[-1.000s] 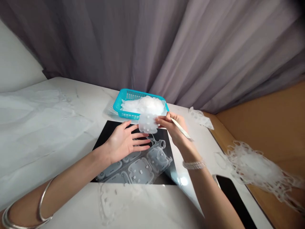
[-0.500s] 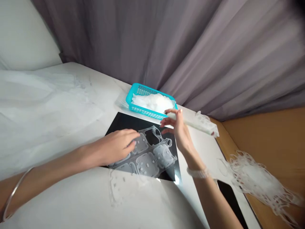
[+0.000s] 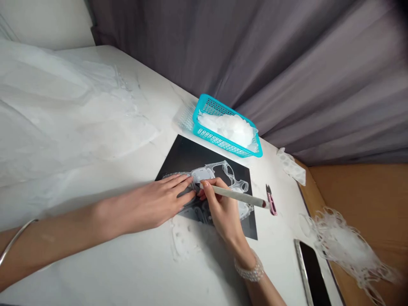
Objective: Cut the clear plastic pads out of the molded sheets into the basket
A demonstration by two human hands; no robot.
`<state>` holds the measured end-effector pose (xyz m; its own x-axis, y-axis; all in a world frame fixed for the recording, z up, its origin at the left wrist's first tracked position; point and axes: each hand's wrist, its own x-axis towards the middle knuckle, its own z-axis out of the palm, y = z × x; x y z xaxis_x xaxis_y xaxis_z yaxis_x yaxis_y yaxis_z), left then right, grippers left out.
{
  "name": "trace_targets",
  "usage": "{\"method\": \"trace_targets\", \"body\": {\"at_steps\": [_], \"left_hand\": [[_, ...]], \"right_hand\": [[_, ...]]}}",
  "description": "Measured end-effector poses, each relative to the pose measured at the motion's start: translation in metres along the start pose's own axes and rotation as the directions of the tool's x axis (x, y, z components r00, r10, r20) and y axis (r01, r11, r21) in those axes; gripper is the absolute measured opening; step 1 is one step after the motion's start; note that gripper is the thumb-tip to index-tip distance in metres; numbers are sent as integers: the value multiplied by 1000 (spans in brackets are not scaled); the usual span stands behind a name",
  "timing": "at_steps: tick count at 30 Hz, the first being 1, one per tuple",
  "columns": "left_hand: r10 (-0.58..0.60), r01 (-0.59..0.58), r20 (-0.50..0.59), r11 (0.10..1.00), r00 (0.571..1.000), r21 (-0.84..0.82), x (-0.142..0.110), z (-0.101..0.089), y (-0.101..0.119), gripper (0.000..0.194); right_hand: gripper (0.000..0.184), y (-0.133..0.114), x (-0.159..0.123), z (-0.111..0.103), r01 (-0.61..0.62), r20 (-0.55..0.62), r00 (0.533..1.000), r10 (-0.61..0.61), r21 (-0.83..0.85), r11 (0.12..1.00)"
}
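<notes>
A sheet of translucent white cut-out pieces (image 3: pixel 201 173) lies on a black mat (image 3: pixel 188 152), part of it hanging past the mat's near edge. My left hand (image 3: pixel 159 202) rests flat on this sheet, fingers stretched out and slightly apart. Close beside those fingertips, my right hand (image 3: pixel 225 210) is closed around a pale, pen-like stick (image 3: pixel 239 195). Its working tip is hidden by the fingers, so I cannot tell whether it touches the sheet. The stick's dark rear end points right, toward pink thread snips (image 3: pixel 270 200) on the table.
Behind the mat stands a turquoise basket (image 3: pixel 223 142) holding white pieces. Sheer white material (image 3: pixel 63 110) covers the table's left. To the right are a phone (image 3: pixel 314 272), a small white cut-out strip (image 3: pixel 291 166) and tangled white scraps (image 3: pixel 347 242) at the edge.
My right hand has come down and left, bringing the stick from above the mat's right side to beside my left fingers. My left hand stays on the sheet. The view has shifted.
</notes>
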<state>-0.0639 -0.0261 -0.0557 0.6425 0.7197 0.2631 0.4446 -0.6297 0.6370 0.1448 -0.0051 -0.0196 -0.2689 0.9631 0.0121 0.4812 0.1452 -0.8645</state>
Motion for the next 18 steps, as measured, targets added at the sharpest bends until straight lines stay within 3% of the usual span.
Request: {"method": "trace_targets", "body": {"at_steps": [5,13,18], "left_hand": [[-58,48,-46,980,997,-191,-1,1,2,41],[-84,69,-81,982,993,-176,-1,1,11,44],[-84,68,-80,980,993,-188,0,0,9,42]], "right_hand": [[26,-6,2,1,60,25,998,-56,-197,979],[23,-11,6,10,133,25,991,-132,-326,936],[22,-18,-7,9,155,41,987,-153,-470,869]]}}
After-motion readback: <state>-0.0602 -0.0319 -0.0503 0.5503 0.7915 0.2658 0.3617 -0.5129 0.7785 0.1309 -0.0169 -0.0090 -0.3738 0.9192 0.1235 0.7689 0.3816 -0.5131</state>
